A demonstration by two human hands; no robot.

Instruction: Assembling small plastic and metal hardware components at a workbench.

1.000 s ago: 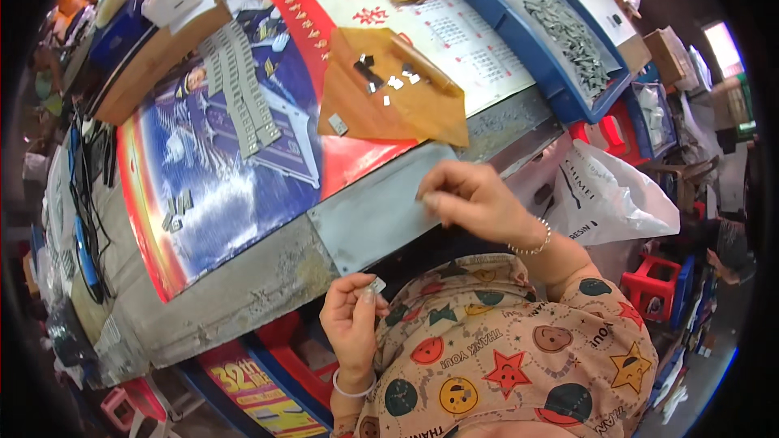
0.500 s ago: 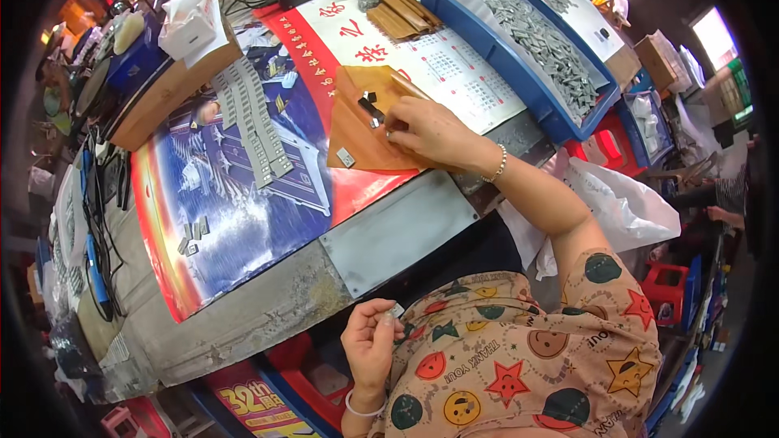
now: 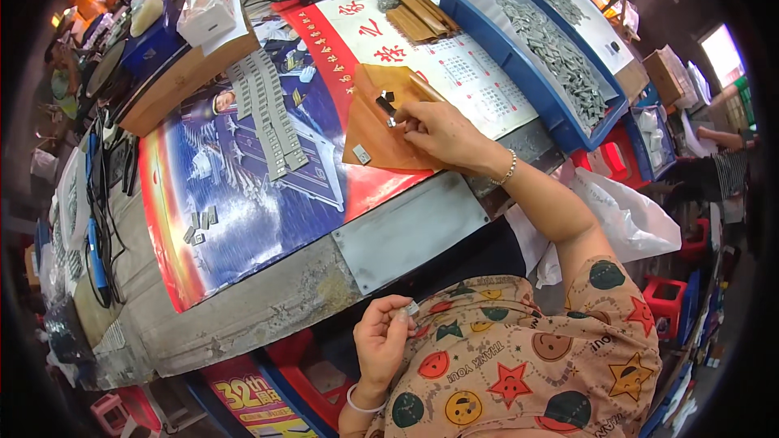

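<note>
My left hand point(image 3: 383, 339) is held low, in front of my patterned shirt, with thumb and fingers pinched on a small grey metal part point(image 3: 412, 308). Over the table, my right hand point(image 3: 450, 136) rests on an orange translucent sheet point(image 3: 377, 101). Its fingers are curled together; whatever lies between them is hidden. Right by those fingertips are small black pieces point(image 3: 385, 102), one with a shiny side. A single small grey rectangular part point(image 3: 361, 153) lies near the sheet's lower left corner.
Strips of grey parts point(image 3: 268, 113) and several loose grey parts point(image 3: 200, 225) lie on the poster point(image 3: 243, 243). A blue tray point(image 3: 519, 81) heaped with grey parts stands at the back right. Brown strips point(image 3: 422, 16) lie beyond the sheet. A metal plate point(image 3: 410, 231) lines the near edge.
The whole view has shifted slightly, so the table appears further right. Both hands keep nearly the same places and poses, the right fingers still beside the black pieces.
</note>
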